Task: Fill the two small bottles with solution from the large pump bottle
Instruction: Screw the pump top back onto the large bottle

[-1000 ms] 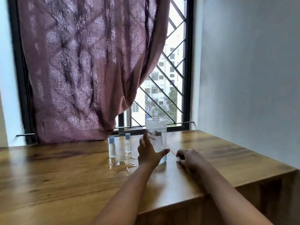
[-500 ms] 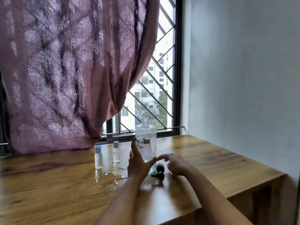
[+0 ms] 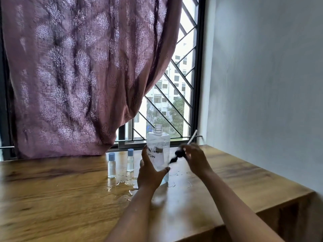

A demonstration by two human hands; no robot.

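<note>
The large clear bottle stands upright on the wooden table, its threaded neck uncapped, a handwritten label on its front. My left hand grips its lower body. My right hand holds the black pump head in the air just right of the bottle, its white dip tube pointing up and to the right. Two small clear bottles with blue caps stand left of the big one, one nearer and one farther.
Spilled liquid lies in puddles on the table around the small bottles and in front of the large one. A purple curtain and a barred window are behind. A grey wall runs along the right; the table's front edge is near me.
My right hand has picked the pump head up off the table and raised it beside the bottle. My left hand keeps its hold on the large bottle. The camera has shifted slightly.
</note>
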